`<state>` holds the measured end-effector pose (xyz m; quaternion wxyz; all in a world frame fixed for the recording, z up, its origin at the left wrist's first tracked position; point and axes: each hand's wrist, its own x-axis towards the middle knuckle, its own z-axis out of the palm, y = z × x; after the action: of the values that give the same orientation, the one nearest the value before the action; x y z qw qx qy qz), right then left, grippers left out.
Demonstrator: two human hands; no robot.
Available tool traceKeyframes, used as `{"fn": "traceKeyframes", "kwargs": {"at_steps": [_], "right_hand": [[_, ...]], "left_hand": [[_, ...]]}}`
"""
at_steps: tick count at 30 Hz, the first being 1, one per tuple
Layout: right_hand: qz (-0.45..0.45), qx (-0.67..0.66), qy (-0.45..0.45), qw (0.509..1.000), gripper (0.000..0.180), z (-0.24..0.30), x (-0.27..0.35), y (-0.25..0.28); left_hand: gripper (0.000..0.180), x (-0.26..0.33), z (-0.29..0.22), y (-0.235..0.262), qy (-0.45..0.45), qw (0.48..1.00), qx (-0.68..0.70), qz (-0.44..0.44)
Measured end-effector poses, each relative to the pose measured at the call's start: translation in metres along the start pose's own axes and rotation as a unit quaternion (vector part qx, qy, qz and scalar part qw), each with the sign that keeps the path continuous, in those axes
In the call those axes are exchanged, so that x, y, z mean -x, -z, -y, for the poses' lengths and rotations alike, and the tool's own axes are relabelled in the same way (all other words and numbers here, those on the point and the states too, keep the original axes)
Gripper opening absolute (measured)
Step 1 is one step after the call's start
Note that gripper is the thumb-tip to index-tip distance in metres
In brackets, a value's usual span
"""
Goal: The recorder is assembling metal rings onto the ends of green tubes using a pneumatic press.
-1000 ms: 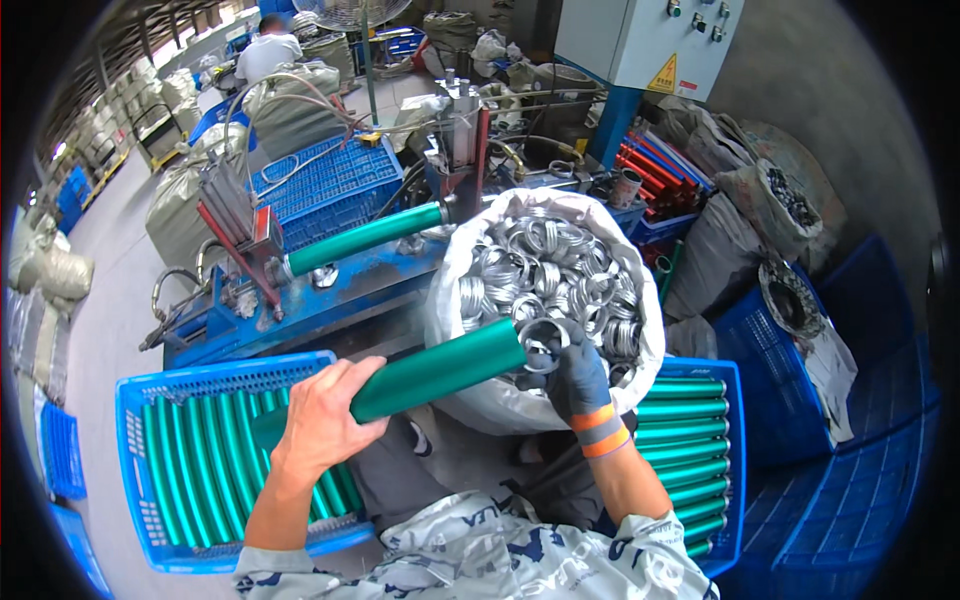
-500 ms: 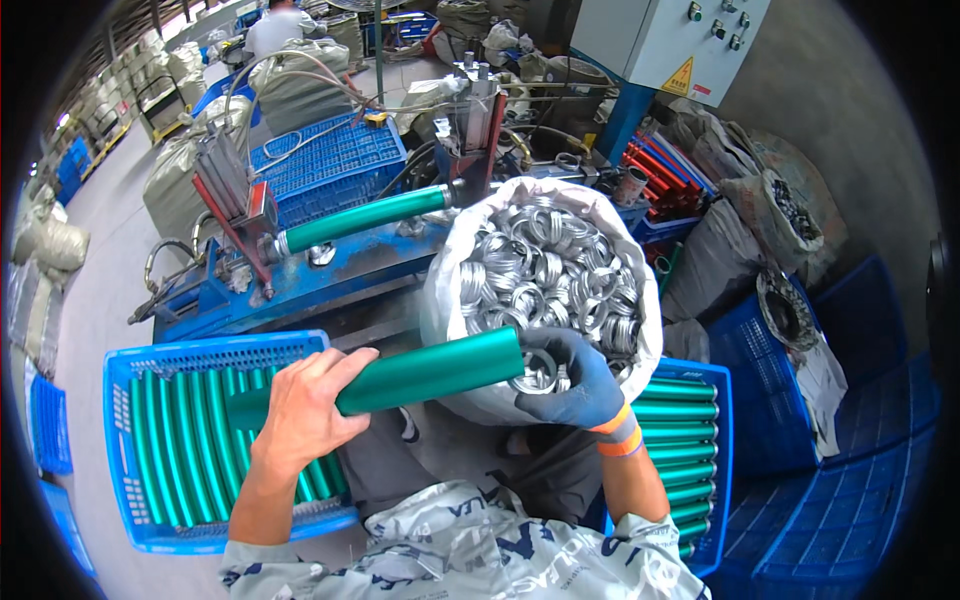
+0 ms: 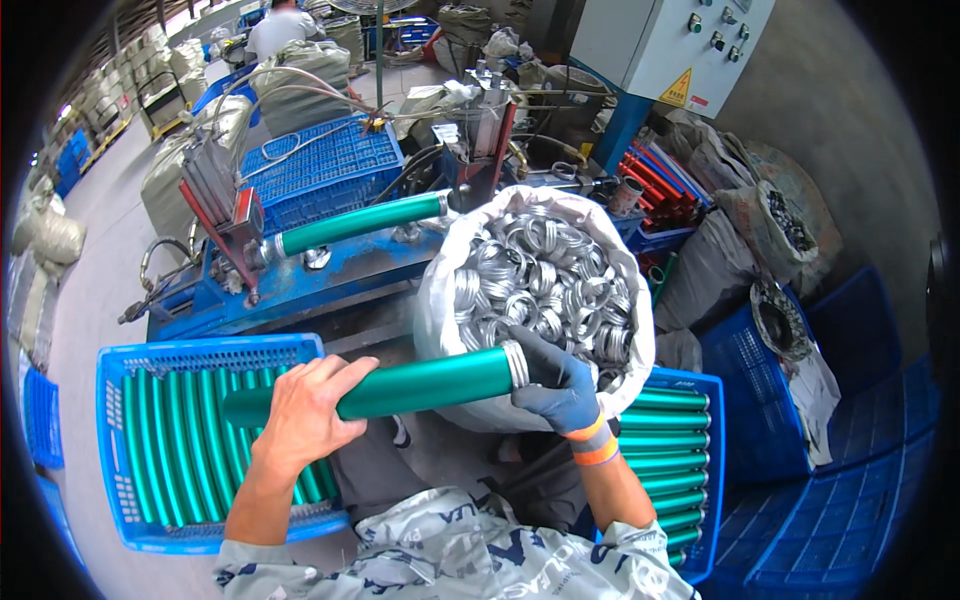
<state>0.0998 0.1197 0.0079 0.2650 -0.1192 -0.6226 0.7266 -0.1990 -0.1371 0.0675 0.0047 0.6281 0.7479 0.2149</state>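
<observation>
Near the centre of the frame, the left hand (image 3: 305, 415), bare, wraps around the middle of a green tube (image 3: 400, 388), fingers curled over the top and thumb underneath, so the tube lies nearly level across the person's lap. The right hand (image 3: 553, 385), in a dark glove with an orange cuff, closes its fingers around the tube's right end, where a silver metal ring (image 3: 516, 364) sits on the rim; the grip looks placed to press or twist that ring home, with the left hand steadying the tube against it.

Just behind the gloved hand, right of centre, a white sack (image 3: 440, 300) stands open and full of the same silver rings (image 3: 545, 285), close enough to pick from without leaning.

At the lower left, a blue crate (image 3: 200, 352) holds a row of green tubes laid side by side, directly under the left forearm. At the lower right, a 2nd blue crate (image 3: 712, 470) holds more green tubes (image 3: 665, 440) stacked lengthwise; whether those carry rings I cannot tell.

Above centre, a blue machine bed (image 3: 330, 272) carries 1 further green tube (image 3: 360, 222) clamped level between red fixtures. A grey control cabinet (image 3: 670, 40) stands at the upper right, and another person (image 3: 282, 25) works at the top left edge, well apart.
</observation>
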Motion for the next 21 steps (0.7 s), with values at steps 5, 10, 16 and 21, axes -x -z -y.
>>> {"fn": "traceKeyframes", "kwargs": {"at_steps": [5, 10, 16, 21], "right_hand": [[-0.014, -0.003, -0.031, 0.999, 0.092, -0.004, -0.003, 0.006], [-0.025, 0.128, 0.011, 0.991, 0.106, 0.017, -0.013, -0.019], [-0.055, 0.225, 0.07, 0.97, 0.096, 0.008, -0.015, -0.023], [-0.032, 0.244, 0.085, 0.966, 0.095, 0.009, -0.013, -0.024]], "left_hand": [[0.076, -0.004, -0.003, -0.018, -0.012, 0.999, 0.005, -0.041], [0.076, -0.008, -0.018, -0.031, -0.015, 0.998, 0.001, -0.054], [0.078, -0.006, -0.014, -0.031, -0.006, 0.999, 0.022, -0.045], [0.077, 0.0, -0.014, -0.03, -0.003, 0.998, 0.031, -0.049]]}}
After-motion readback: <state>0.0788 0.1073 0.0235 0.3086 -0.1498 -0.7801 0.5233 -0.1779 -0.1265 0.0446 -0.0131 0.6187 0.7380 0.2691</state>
